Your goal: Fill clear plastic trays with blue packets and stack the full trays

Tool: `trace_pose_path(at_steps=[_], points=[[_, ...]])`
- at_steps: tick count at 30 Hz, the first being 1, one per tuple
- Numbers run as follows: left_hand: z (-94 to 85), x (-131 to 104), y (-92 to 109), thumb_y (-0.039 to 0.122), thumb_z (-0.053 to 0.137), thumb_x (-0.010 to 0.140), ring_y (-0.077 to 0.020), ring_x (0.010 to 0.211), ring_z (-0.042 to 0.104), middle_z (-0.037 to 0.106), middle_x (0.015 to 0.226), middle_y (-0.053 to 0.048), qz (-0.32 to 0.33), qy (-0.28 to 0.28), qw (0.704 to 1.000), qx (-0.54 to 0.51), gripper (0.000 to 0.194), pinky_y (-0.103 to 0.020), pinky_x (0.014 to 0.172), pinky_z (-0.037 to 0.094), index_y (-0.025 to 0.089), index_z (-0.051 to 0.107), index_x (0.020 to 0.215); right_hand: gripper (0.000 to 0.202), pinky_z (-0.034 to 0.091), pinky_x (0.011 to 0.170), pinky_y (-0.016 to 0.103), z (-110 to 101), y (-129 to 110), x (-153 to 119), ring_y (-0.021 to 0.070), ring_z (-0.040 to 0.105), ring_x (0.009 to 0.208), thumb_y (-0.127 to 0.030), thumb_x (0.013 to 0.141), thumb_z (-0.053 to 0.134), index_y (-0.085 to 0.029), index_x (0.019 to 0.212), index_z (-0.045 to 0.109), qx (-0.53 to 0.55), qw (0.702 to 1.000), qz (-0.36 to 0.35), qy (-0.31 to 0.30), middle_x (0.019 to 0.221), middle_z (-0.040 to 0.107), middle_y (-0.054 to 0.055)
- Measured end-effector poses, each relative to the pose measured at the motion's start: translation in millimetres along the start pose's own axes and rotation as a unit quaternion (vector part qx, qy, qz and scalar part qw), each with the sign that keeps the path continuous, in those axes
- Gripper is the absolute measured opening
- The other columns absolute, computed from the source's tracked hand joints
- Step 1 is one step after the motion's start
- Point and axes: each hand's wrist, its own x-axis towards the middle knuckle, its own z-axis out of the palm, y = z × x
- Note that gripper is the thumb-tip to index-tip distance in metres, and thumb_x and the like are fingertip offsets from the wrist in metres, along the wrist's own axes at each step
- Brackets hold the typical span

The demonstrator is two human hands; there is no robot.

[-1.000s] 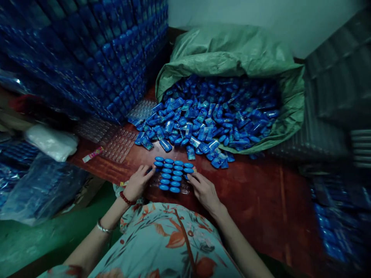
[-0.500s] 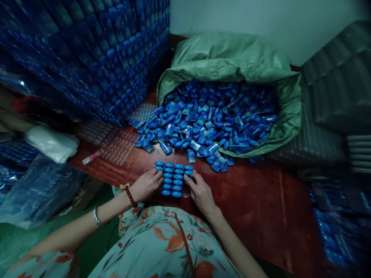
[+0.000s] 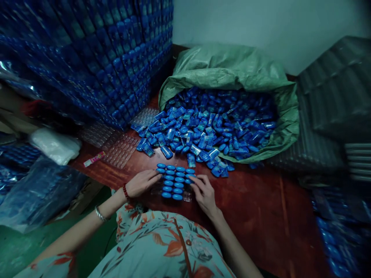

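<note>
Small blue plastic containers (image 3: 170, 178), seen end-on as glossy ovals, stand in rows in a clear plastic tray (image 3: 187, 197) on the table before me. The two middle columns run longer than the outer ones. At the left column, my left hand (image 3: 142, 183) has its fingers drawn together beside the containers; whatever its fingertips hold is hidden. My right hand (image 3: 205, 194) is at the right column, its fingers closed on one blue container (image 3: 189, 181). Just beyond the tray lies a heap of loose blue containers with labels (image 3: 199, 131).
The heap spills from a green woven sack (image 3: 232, 75) onto the red-brown table (image 3: 246, 208). Clear moulded trays (image 3: 121, 150) and a pink-and-white packet (image 3: 94, 158) lie left. Stacked blue packs (image 3: 116, 65) rise behind them. Grey stacked trays (image 3: 342, 88) stand right.
The view has shifted slightly, so the scene sits a little lower. My right hand's fingers have moved slightly outward at the right column. My left hand stays beside the left column.
</note>
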Motion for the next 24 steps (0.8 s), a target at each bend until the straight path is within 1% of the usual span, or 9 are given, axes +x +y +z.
trace_pose_path(at_steps=[2,4,7,11,14,16,18,21,24], points=[[5.5,4.0,-16.1,0.020,0.039,0.092,-0.0170,0.084,0.056,0.060,0.092,-0.009,-0.076,0.069,0.994,-0.041,0.020,-0.029,0.074,0.048,0.016,0.055,0.102,0.026,0.050,0.076,0.029,-1.0,8.5,16.6,0.0160,0.059,0.083,-0.023,0.090,0.043,-0.019,0.102,0.065,0.001,0.998,0.045,0.053,0.091,0.060,0.007],[14.5,18.8,-36.1,0.021,0.039,0.091,-0.0165,0.084,0.057,0.060,0.091,-0.008,-0.147,0.084,0.982,-0.082,0.020,-0.029,0.074,0.048,0.016,0.058,0.096,0.026,0.048,0.080,0.031,0.6,17.4,41.1,0.0173,0.060,0.084,-0.024,0.091,0.042,-0.017,0.098,0.066,-0.042,0.995,0.084,0.042,0.090,0.063,0.007],[29.7,53.3,-64.3,0.019,0.047,0.088,-0.0169,0.090,0.057,0.060,0.101,-0.008,-0.136,-0.022,0.985,-0.105,0.020,-0.028,0.078,0.047,0.017,0.058,0.103,0.026,0.047,0.077,0.032,7.0,25.2,78.9,0.0198,0.061,0.088,-0.026,0.089,0.047,-0.017,0.107,0.062,-0.156,0.977,0.116,-0.089,0.100,0.063,0.010],[41.0,86.8,-80.0,0.018,0.065,0.075,-0.0218,0.096,0.057,0.055,0.115,-0.009,-0.101,-0.191,0.976,-0.020,0.047,-0.031,0.081,0.046,0.021,0.052,0.120,0.037,0.046,0.070,0.029,11.5,26.3,103.0,0.0199,0.062,0.086,-0.027,0.084,0.056,-0.018,0.120,0.051,-0.249,0.934,0.109,-0.231,0.111,0.057,0.011],[38.7,87.2,-78.3,0.015,0.062,0.076,-0.0208,0.090,0.060,0.055,0.112,-0.009,-0.111,-0.227,0.968,0.008,0.045,-0.027,0.069,0.047,0.021,0.052,0.119,0.034,0.044,0.074,0.027,5.4,31.1,97.7,0.0187,0.059,0.091,-0.024,0.083,0.057,-0.019,0.116,0.052,-0.213,0.935,0.083,-0.271,0.108,0.056,0.008],[32.8,77.0,-75.8,0.014,0.054,0.081,-0.0178,0.082,0.061,0.054,0.111,-0.009,-0.134,-0.231,0.963,0.017,0.033,-0.024,0.062,0.046,0.020,0.055,0.113,0.027,0.044,0.076,0.028,-2.2,37.0,85.6,0.0195,0.058,0.091,-0.023,0.082,0.056,-0.018,0.109,0.054,-0.183,0.946,0.089,-0.251,0.102,0.057,0.008],[25.3,60.0,-72.5,0.016,0.049,0.085,-0.0159,0.076,0.062,0.055,0.109,-0.008,-0.178,-0.198,0.964,0.006,0.023,-0.024,0.060,0.046,0.020,0.057,0.106,0.022,0.044,0.076,0.031,-12.1,43.4,67.9,0.0208,0.057,0.088,-0.026,0.082,0.054,-0.016,0.102,0.054,-0.144,0.965,0.114,-0.187,0.096,0.058,0.009],[15.6,24.9,-61.8,0.026,0.046,0.088,-0.0165,0.081,0.061,0.059,0.100,-0.007,-0.269,-0.044,0.958,-0.084,0.018,-0.026,0.069,0.048,0.018,0.057,0.101,0.026,0.047,0.069,0.033,-29.4,48.7,33.8,0.0191,0.058,0.073,-0.037,0.081,0.054,-0.017,0.097,0.055,-0.037,0.979,0.189,-0.073,0.085,0.061,0.006],[11.1,-13.0,-39.5,0.038,0.055,0.083,-0.0163,0.081,0.060,0.062,0.088,-0.004,-0.413,0.153,0.881,-0.173,0.026,-0.028,0.075,0.049,0.017,0.056,0.099,0.039,0.048,0.053,0.030,-42.3,41.8,-0.3,0.0151,0.057,0.055,-0.047,0.077,0.056,-0.018,0.104,0.054,0.125,0.947,0.295,-0.035,0.078,0.062,0.003]])
